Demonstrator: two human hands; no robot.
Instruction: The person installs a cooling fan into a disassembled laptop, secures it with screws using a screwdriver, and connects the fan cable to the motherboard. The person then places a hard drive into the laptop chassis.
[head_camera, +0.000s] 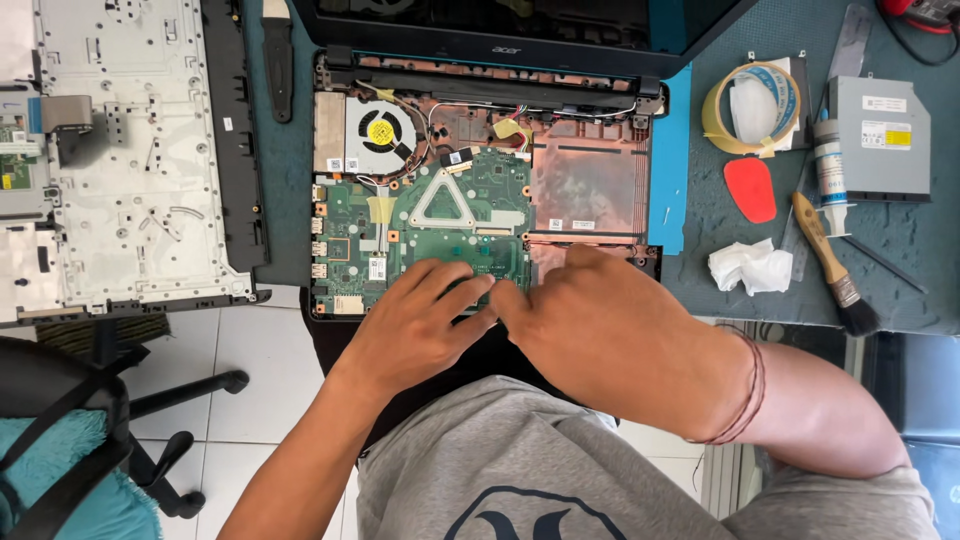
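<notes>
**A:** What do my hands touch?

**B:** Both press on the flat green circuit board (430, 235) inside the open black plastic laptop shell (590, 190). The board lies just ahead of your fingers, and its near edge is under them.

**A:** Which hand is closer?

**B:** My guess is both the same. I see your left hand (420, 325) with fingers spread and bent down on the board's near edge. Your right hand (590, 320) lies flat beside it, and the two hands touch. I cannot tell if either one pinches anything; the fingertips hide it.

**A:** Which way does the board run?

**B:** Its long side runs left to right, across your fingers.

**A:** What is it like?

**B:** Hard, thin and bumpy with tiny parts. A round black fan with a yellow middle (380, 132) sits far ahead of your left hand. Beyond your right hand is bare, dull copper-coloured plastic.

**A:** And off to the right?

**B:** A soft crumpled white tissue (750, 266), a smooth red pick (750, 189), and a wooden-handled brush (832, 262) on the blue-green mat (900, 250).
</notes>
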